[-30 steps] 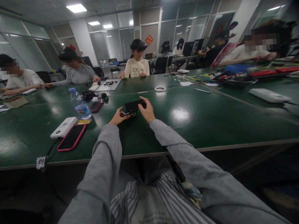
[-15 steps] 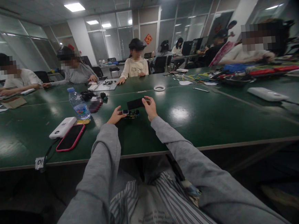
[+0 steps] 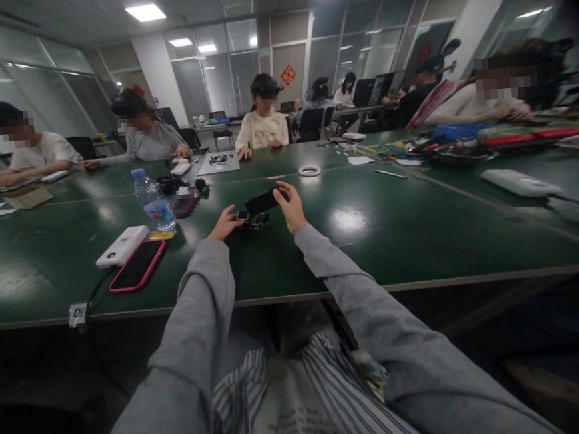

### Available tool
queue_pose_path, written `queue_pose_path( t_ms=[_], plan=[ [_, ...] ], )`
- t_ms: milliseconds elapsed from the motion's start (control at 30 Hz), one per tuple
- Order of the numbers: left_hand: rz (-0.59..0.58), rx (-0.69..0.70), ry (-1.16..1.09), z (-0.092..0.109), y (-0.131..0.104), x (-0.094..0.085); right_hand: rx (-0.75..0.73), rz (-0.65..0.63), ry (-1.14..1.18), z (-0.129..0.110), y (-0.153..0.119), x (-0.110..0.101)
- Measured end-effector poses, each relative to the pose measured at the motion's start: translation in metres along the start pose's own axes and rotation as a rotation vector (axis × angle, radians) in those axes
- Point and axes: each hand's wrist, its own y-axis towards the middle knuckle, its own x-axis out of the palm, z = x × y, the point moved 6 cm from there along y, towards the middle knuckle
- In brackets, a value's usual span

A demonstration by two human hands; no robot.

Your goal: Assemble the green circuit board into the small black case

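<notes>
My left hand point(image 3: 224, 223) is closed on the left end of a small circuit board point(image 3: 257, 223) with a little square screen point(image 3: 242, 215) on it. Between the fingers and thumb of my right hand point(image 3: 290, 205) is a flat black rectangular piece point(image 3: 261, 202), perhaps a cover. This black piece is tilted, its right end higher, just above and behind the board. Whether the two touch at the left end I cannot tell. Both are held over the green table in front of me.
Left of my hands stand a water bottle point(image 3: 154, 201), a white power bank point(image 3: 122, 247) and a phone with a pink edge point(image 3: 137, 265). A white tape ring point(image 3: 309, 170) lies ahead. Cables point(image 3: 389, 147) and another white device point(image 3: 519, 182) are on the right. Several people sit around the table point(image 3: 421, 233).
My right hand has raised its end of the black piece slightly, so it now slants more. My left hand and the board stay almost in place.
</notes>
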Motion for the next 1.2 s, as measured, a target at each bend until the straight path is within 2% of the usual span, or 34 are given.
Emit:
queue_pose_path(
  t_ms=[100,300,467,633,833,1200],
  plan=[
    [-0.003,-0.002,-0.005,0.0,0.0,0.001,0.045,-0.017,0.038,0.003,0.0,0.001],
    [-0.008,-0.001,0.017,0.003,-0.002,0.002,0.035,-0.053,-0.004,0.002,-0.001,0.003],
    [-0.011,-0.003,0.016,0.004,-0.003,0.003,0.058,-0.001,-0.087,0.004,0.001,-0.003],
    [-0.005,-0.009,0.021,0.003,-0.001,0.003,-0.049,0.07,-0.18,-0.011,0.006,-0.013],
    [-0.016,0.002,0.038,0.003,0.0,0.002,-0.087,0.212,-0.189,-0.018,0.012,-0.029],
    [-0.018,0.008,0.036,-0.001,0.002,0.0,-0.132,0.128,-0.289,-0.028,0.006,-0.021]
  ],
)
